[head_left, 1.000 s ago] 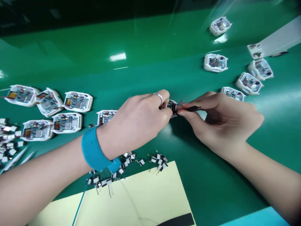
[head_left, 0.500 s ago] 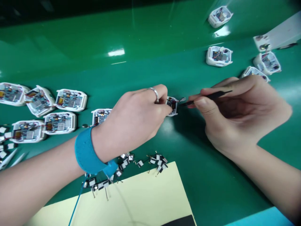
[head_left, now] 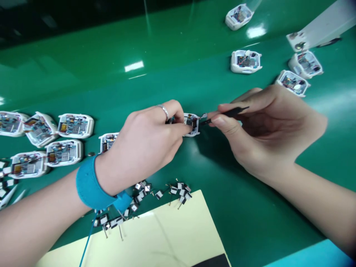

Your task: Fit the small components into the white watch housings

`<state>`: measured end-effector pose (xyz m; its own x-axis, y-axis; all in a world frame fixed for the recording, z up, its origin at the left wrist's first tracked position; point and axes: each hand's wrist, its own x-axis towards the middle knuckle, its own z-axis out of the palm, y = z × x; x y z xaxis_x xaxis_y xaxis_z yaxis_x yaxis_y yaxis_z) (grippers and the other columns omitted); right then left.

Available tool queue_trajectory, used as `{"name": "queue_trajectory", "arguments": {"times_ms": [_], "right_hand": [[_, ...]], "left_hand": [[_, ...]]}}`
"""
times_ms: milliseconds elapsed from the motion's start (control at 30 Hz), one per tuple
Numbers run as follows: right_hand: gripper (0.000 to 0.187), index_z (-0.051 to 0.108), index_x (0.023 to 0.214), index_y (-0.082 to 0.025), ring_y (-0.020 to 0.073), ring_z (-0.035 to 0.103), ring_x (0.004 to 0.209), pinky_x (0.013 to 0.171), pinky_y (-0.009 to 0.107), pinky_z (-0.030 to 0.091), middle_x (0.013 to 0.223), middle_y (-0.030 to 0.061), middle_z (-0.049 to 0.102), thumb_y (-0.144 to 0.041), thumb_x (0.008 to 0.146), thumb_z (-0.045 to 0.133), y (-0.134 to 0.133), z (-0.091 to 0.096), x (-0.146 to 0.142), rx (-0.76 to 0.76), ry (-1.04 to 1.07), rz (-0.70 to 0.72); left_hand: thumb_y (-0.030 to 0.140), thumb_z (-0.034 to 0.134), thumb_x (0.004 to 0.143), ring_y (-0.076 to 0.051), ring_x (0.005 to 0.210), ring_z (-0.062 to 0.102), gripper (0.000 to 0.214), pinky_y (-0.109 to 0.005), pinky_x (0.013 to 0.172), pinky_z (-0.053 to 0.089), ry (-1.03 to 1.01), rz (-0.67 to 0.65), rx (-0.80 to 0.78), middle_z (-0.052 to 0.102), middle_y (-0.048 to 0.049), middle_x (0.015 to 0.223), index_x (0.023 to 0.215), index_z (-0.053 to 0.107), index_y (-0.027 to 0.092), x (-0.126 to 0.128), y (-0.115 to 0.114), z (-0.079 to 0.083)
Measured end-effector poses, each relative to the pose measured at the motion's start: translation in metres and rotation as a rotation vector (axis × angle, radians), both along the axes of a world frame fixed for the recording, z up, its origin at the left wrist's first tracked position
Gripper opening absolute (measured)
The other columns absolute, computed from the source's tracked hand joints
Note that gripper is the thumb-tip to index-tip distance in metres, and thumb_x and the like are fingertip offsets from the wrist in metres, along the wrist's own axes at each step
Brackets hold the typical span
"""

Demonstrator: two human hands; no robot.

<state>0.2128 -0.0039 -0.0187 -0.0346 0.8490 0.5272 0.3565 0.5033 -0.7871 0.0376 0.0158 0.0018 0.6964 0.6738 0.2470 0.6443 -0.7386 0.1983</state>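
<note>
My left hand (head_left: 150, 135), wearing a ring and a blue wrist strap, is closed over a small white watch case (head_left: 195, 129) with a circuit board inside. A fingertip presses into the case, and the hand hides its left part. Pinched between thumb and fingers of my right hand (head_left: 267, 129) is a slim black stick-like tool (head_left: 236, 111). The tool's front end is at the right edge of the case, close to a small silvery part on a lead (head_left: 204, 115). Whether the tip touches it I cannot tell. Behind my left wrist sits another watch case (head_left: 107, 141), partly covered.
Several open white cases (head_left: 65, 152) lie at the left, and more (head_left: 246, 62) at the upper right near a white bracket (head_left: 306, 31). Small square parts with leads (head_left: 182, 193) are scattered by a yellow sheet (head_left: 178, 230). White tweezers (head_left: 8, 196) lie far left.
The view has shifted, moving most things leftward. My left fingers have parted slightly, baring more of the case and its board. The right hand keeps its pinch on the black tool.
</note>
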Motion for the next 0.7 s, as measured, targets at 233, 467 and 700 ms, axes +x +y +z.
{"name": "queue_trajectory", "arguments": {"times_ms": [233, 467, 700], "right_hand": [[0.014, 0.052, 0.071, -0.018, 0.0123, 0.060, 0.065, 0.056, 0.025, 0.051, 0.070, 0.0001, 0.061, -0.009, 0.072, 0.063, 0.0015, -0.0001, 0.0007, 0.023, -0.108, 0.052], [0.014, 0.053, 0.069, -0.016, 0.0129, 0.060, 0.062, 0.052, 0.024, 0.047, 0.068, 0.0017, 0.063, -0.009, 0.071, 0.065, 0.0012, 0.0000, 0.0000, 0.074, -0.201, 0.052], [0.015, 0.051, 0.066, -0.016, 0.0091, 0.055, 0.055, 0.050, 0.020, 0.046, 0.062, 0.0007, 0.059, -0.010, 0.072, 0.063, 0.0016, 0.0026, -0.0029, 0.127, -0.315, 0.030]], "left_hand": [[0.020, 0.042, 0.081, -0.015, 0.068, 0.062, 0.025, -0.025, 0.059, 0.049, 0.043, 0.007, -0.029, 0.061, -0.0018, 0.086, 0.074, 0.066, 0.019, 0.0008, -0.0007, 0.0011], [0.019, 0.041, 0.083, -0.017, 0.076, 0.062, 0.026, -0.025, 0.061, 0.050, 0.046, -0.012, -0.029, 0.061, -0.0038, 0.088, 0.075, 0.065, 0.019, 0.0003, -0.0004, 0.0007], [0.019, 0.040, 0.084, -0.018, 0.083, 0.062, 0.025, -0.026, 0.064, 0.050, 0.033, -0.021, -0.045, 0.061, -0.0049, 0.091, 0.079, 0.065, 0.017, -0.0010, -0.0012, 0.0003]]}}
